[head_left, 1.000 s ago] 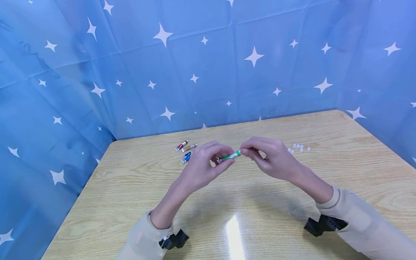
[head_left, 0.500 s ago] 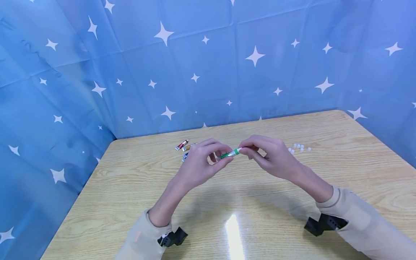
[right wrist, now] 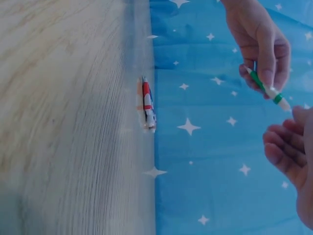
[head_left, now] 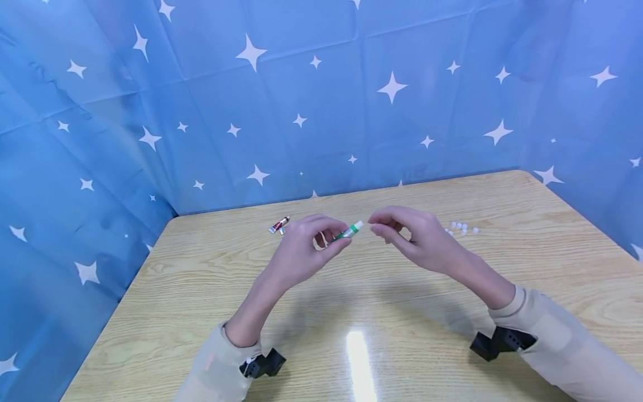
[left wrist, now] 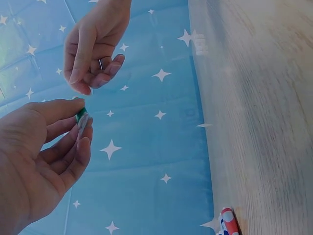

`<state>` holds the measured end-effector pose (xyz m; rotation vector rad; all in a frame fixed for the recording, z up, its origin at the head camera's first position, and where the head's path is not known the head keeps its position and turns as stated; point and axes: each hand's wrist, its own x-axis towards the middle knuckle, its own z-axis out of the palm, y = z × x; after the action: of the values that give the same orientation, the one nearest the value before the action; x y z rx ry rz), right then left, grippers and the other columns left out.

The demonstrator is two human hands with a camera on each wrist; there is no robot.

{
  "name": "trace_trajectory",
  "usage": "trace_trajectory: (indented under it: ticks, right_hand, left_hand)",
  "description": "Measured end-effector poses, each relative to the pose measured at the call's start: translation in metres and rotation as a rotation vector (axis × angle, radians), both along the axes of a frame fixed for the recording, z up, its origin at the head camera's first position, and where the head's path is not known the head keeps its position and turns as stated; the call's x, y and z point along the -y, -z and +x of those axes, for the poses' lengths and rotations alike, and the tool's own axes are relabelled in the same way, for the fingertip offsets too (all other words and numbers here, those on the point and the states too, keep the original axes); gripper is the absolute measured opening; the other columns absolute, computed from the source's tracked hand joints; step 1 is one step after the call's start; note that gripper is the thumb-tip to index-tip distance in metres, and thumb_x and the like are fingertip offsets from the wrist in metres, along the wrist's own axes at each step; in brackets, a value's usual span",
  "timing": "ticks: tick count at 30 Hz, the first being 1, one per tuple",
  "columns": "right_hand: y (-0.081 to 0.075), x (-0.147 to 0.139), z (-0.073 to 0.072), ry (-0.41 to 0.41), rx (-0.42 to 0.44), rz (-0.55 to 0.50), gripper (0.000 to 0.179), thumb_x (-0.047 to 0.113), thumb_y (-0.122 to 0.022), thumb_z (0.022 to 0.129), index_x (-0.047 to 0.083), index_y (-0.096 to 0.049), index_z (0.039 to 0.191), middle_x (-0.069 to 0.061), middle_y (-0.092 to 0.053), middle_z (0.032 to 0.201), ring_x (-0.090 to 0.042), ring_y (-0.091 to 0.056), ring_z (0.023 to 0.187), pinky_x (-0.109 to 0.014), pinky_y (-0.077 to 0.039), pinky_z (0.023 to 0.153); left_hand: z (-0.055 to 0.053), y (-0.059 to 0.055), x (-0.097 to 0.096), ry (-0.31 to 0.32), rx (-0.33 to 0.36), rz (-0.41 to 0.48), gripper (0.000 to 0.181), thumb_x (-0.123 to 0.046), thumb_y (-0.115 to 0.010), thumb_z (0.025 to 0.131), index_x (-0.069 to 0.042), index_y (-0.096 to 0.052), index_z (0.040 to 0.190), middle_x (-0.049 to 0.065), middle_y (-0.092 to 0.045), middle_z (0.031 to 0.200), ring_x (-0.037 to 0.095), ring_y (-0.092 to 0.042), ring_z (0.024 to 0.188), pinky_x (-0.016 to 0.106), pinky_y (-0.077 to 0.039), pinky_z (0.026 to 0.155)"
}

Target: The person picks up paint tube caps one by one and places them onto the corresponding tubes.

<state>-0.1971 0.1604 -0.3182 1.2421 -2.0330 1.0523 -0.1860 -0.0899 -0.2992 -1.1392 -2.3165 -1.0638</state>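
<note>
My left hand (head_left: 307, 245) pinches a small green paint tube (head_left: 349, 231) between thumb and fingers, held above the table. The tube's white tip (head_left: 359, 224) points up and to the right. In the right wrist view the tube (right wrist: 266, 87) shows green at both ends of its pale middle. Just right of the tip is my right hand (head_left: 419, 237), its fingers loosely bent and apart from the tube. The left wrist view shows nothing held in that right hand (left wrist: 95, 49). The tube's lower end is hidden by the left fingers in the head view.
A red paint tube (head_left: 278, 225) lies on the wooden table (head_left: 211, 290) behind the left hand, which covers other tubes there. Several small white pieces (head_left: 464, 228) lie beyond the right hand. A blue star-patterned cloth (head_left: 321, 111) hangs behind the table.
My right fingers have come off the tube's white tip, leaving a gap. My left hand has shifted slightly left with the tube, which now tilts more steeply.
</note>
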Motion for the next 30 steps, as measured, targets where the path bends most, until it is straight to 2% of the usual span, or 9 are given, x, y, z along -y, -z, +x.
trace_trajectory:
  ticks: [6, 13, 25, 30]
  right_hand:
    - [0.001, -0.007, 0.0, 0.038, 0.028, 0.022, 0.024, -0.009, -0.065, 0.092, 0.009, -0.069, 0.108, 0.009, -0.061, 0.084, -0.006, -0.058, 0.067, -0.017, -0.045, 0.059]
    - [0.001, -0.013, -0.001, 0.081, 0.062, 0.036, 0.025, -0.009, -0.065, 0.092, 0.007, -0.069, 0.11, 0.01, -0.062, 0.085, -0.004, -0.058, 0.069, -0.017, -0.045, 0.059]
    - [0.001, -0.017, -0.003, 0.081, 0.063, 0.037, 0.026, -0.009, -0.063, 0.093, 0.009, -0.069, 0.111, 0.011, -0.061, 0.084, -0.008, -0.058, 0.067, -0.016, -0.044, 0.058]
    - [0.001, -0.017, -0.004, 0.088, 0.065, 0.039, 0.027, -0.009, -0.064, 0.093, 0.01, -0.069, 0.111, 0.012, -0.06, 0.084, -0.007, -0.057, 0.067, -0.017, -0.044, 0.059]
  left_hand:
    - [-0.002, 0.003, 0.003, -0.017, 0.034, 0.008, 0.01, -0.006, -0.077, 0.089, -0.004, -0.076, 0.098, -0.001, -0.068, 0.083, 0.008, -0.058, 0.07, 0.023, -0.053, 0.06]
    - [-0.002, 0.007, 0.008, -0.065, 0.068, -0.02, 0.011, -0.007, -0.079, 0.087, -0.005, -0.077, 0.097, 0.0, -0.066, 0.081, 0.01, -0.058, 0.07, 0.025, -0.053, 0.061]
    - [-0.005, 0.015, 0.017, -0.126, 0.111, -0.096, 0.006, -0.008, -0.079, 0.087, -0.007, -0.077, 0.093, -0.004, -0.066, 0.077, 0.009, -0.056, 0.07, 0.024, -0.05, 0.062]
    - [-0.008, 0.02, 0.022, -0.122, 0.14, -0.11, 0.004, -0.007, -0.078, 0.088, -0.006, -0.077, 0.092, -0.004, -0.067, 0.076, 0.01, -0.057, 0.071, 0.023, -0.052, 0.062]
